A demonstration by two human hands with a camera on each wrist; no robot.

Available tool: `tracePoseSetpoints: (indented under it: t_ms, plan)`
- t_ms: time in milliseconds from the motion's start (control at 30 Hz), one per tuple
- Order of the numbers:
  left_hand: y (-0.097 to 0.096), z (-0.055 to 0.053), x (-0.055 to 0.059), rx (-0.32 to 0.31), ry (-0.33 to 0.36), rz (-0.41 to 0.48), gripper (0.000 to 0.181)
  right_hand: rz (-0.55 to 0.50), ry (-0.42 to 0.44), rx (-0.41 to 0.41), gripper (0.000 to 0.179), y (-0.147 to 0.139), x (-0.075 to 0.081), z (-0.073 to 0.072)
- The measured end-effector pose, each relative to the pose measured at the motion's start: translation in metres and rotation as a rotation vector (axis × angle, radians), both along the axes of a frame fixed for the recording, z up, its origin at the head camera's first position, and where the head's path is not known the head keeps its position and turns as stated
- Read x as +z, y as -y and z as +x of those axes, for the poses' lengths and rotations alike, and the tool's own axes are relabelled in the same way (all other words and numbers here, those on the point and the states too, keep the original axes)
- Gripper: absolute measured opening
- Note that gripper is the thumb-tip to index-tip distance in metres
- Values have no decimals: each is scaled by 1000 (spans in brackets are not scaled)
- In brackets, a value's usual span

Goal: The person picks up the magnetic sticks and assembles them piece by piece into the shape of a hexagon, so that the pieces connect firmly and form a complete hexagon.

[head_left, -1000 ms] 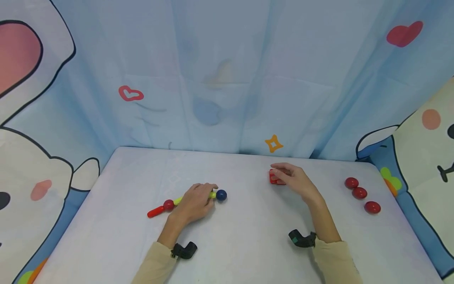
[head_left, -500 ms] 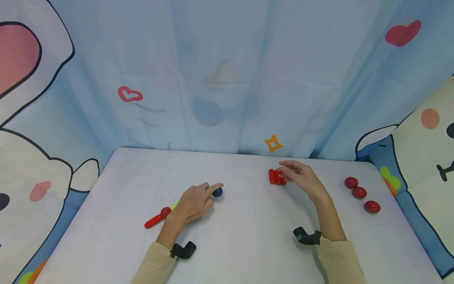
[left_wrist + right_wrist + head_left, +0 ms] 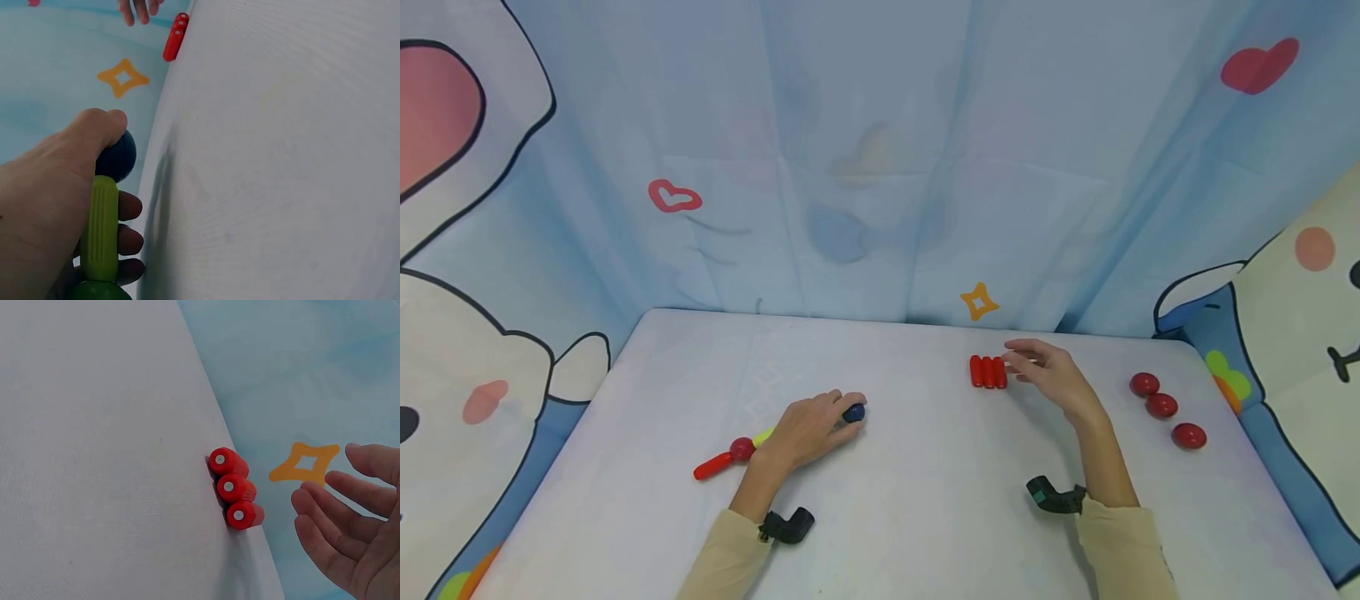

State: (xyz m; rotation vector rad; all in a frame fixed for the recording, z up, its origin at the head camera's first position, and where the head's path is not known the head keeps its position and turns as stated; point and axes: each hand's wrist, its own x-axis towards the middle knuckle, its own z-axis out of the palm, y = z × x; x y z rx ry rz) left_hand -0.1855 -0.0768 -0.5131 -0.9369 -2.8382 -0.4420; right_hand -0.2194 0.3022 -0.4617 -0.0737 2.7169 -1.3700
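Blue curtain (image 3: 880,167) hangs behind the white counter (image 3: 925,508). Over its left half I see the ball-and-stick chain (image 3: 742,450); the left hand (image 3: 808,429) grips its green stick (image 3: 103,231), thumb on the blue ball (image 3: 117,157). Farther right, I watch the right hand (image 3: 1054,377), fingers loose and holding nothing, just beside three red sticks (image 3: 988,372) lying side by side. Beyond sit three red balls (image 3: 1162,406).

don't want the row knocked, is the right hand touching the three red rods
Apart: the right wrist view plainly shows a gap, with blue curtain visible between the right hand and the three red rods.
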Motion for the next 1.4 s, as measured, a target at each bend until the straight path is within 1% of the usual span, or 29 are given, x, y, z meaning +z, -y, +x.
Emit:
tracePoseSetpoints:
  t_ms: [100, 167, 333, 433, 533, 633, 867, 967, 1200, 1400]
  plan:
    - [0, 1, 1, -5, 43, 18, 33, 18, 17, -3, 53, 0, -4, -2]
    - [0, 1, 2, -9, 72, 32, 33, 54, 31, 18, 53, 0, -5, -3]
    - [1, 2, 5, -21, 140, 61, 31, 160, 88, 40, 48, 2, -7, -2]
    - [1, 2, 5, -37, 192, 101, 30, 181, 97, 67, 45, 3, -8, -1]
    - [1, 2, 5, -55, 227, 143, 29, 199, 72, 98, 43, 4, -11, 1]
    - [2, 3, 5, -66, 235, 160, 29, 219, 54, 113, 43, 4, -13, 0]
    - [2, 3, 5, -42, 277, 151, 35, 253, 35, 135, 39, 5, -13, 0]
    - [2, 3, 5, -44, 281, 155, 37, 263, 34, 139, 39, 4, -15, -2]
    - [3, 2, 5, -44, 267, 152, 38, 305, 44, 120, 37, 4, -19, -4]
    - [2, 2, 5, -51, 264, 146, 39, 356, 43, 73, 32, 4, -17, -3]
